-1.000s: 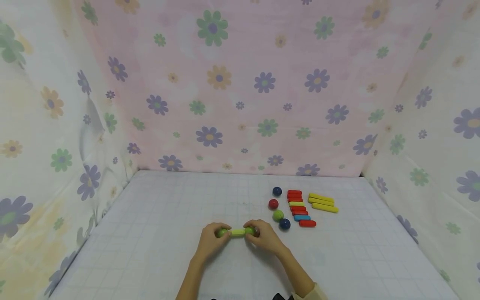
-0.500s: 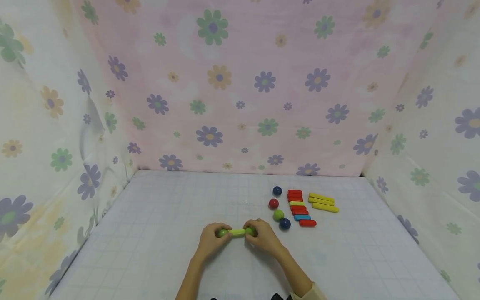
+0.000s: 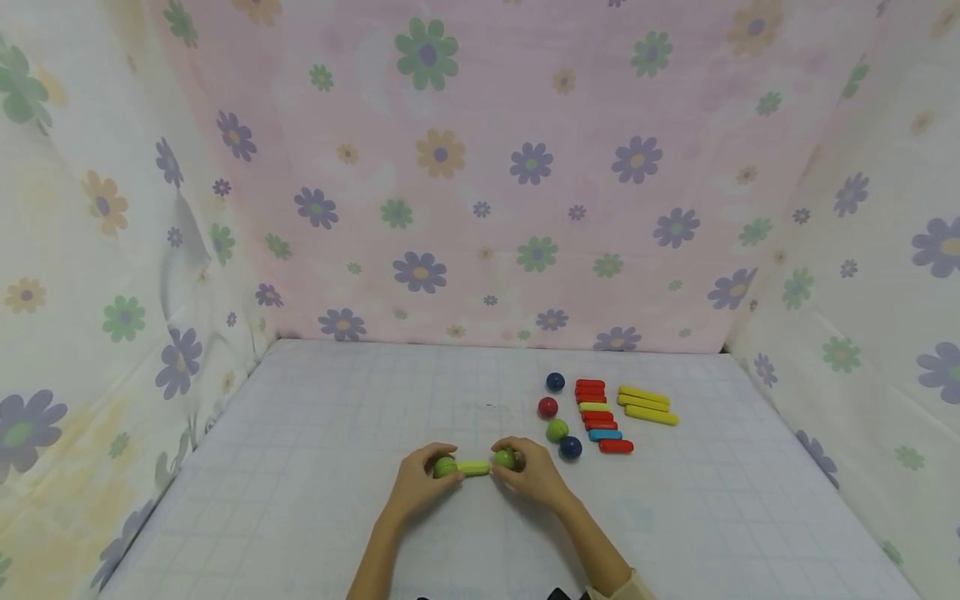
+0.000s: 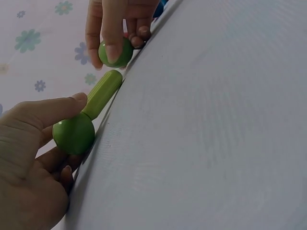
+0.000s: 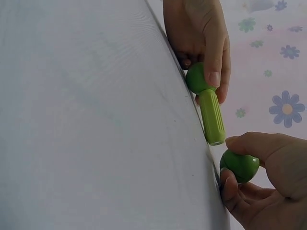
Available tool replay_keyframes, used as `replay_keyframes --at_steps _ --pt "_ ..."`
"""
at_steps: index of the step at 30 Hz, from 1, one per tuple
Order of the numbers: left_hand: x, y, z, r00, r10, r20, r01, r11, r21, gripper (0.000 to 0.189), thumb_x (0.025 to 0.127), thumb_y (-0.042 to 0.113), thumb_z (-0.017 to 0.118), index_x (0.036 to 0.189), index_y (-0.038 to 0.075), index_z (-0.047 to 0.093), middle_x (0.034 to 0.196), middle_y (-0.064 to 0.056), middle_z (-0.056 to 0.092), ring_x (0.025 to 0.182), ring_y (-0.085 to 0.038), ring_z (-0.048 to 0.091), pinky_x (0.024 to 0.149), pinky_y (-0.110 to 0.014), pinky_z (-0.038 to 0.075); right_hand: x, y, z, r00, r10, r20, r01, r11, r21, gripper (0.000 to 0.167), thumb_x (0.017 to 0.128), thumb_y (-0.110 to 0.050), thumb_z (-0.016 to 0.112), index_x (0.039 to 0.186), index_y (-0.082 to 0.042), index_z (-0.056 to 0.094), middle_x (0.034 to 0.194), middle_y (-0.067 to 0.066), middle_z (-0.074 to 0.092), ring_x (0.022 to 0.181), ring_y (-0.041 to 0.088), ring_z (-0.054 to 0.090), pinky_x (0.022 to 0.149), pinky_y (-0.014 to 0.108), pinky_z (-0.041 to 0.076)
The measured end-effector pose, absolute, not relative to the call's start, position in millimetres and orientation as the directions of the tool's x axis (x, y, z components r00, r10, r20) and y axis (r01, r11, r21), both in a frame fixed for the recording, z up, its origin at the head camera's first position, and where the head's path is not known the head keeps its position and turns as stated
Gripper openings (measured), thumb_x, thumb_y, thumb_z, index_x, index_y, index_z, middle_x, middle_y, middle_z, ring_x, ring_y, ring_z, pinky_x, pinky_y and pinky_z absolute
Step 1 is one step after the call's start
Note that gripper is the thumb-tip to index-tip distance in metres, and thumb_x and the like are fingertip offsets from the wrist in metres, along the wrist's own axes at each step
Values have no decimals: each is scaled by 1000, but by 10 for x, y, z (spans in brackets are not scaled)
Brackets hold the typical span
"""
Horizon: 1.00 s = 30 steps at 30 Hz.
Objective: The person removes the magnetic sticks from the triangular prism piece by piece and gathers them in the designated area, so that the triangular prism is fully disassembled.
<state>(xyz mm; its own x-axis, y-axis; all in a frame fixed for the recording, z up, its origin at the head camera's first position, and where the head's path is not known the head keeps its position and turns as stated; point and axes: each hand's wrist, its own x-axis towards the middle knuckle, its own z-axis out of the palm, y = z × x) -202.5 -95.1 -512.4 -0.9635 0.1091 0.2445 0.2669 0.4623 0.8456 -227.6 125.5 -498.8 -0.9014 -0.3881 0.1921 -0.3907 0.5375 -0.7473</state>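
In the head view, my left hand [image 3: 415, 485] grips a green ball [image 3: 444, 467] low over the white cloth. From that ball a ribbed light green rod [image 4: 103, 94] sticks out toward the right, its inner end against the ball and its far end bare. My left thumb lies along the joint of ball and rod. My right hand [image 3: 534, 477] holds a second green ball [image 5: 242, 166] between thumb and curled fingers. A small gap separates this ball from the rod's free end in both wrist views. Fingers partly cover both balls.
Right of the hands lie loose balls: two dark blue [image 3: 570, 448], one red [image 3: 547, 407] and one green [image 3: 557, 430]. Beside them runs a column of short rods, mostly red [image 3: 617, 447], with a blue rod [image 3: 605, 435]. Longer yellow rods [image 3: 651, 414] lie farther right. Flowered curtains [image 3: 480, 167] surround the table.
The right hand has shifted slightly right with its green ball, so a gap has opened between that ball and the rod. The rod stays with the left hand's ball.
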Motion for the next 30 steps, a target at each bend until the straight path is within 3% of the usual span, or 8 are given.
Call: replay_keyframes --at_steps 5,10,17,30 --pt "-2015 -992 -5094 -973 129 192 230 441 868 37 72 14 77 105 3 64 98 -5 67 90 -19 59 79 -29 46 -2264 1308 -4979 -898 -412 154 -367 509 -779 29 82 -10 69 110 -6 63 105 5 62 87 16 52 74 23 48" --pt "-2021 -1003 -5080 -976 128 173 213 444 871 31 72 13 77 99 4 66 94 -4 66 80 -14 52 68 -23 40 -2216 1355 -4930 -905 -406 129 -339 503 -795 33 83 -11 69 114 -4 62 106 6 62 80 14 54 70 21 48" --pt "-2022 -1011 -5089 -974 128 187 224 428 876 32 72 13 78 100 2 68 95 -6 67 81 -15 53 69 -24 42 -2112 1482 -4822 -912 -395 108 -305 479 -823 37 81 -15 73 112 0 61 106 12 64 76 15 58 66 20 49" --pt "-2026 -1007 -5104 -976 116 185 217 416 883 32 71 13 79 99 2 68 94 -6 66 80 -15 52 69 -23 42 -2111 1733 -4799 -945 -289 153 -286 501 -817 34 80 -12 73 110 -1 61 105 10 64 78 18 61 71 20 51"
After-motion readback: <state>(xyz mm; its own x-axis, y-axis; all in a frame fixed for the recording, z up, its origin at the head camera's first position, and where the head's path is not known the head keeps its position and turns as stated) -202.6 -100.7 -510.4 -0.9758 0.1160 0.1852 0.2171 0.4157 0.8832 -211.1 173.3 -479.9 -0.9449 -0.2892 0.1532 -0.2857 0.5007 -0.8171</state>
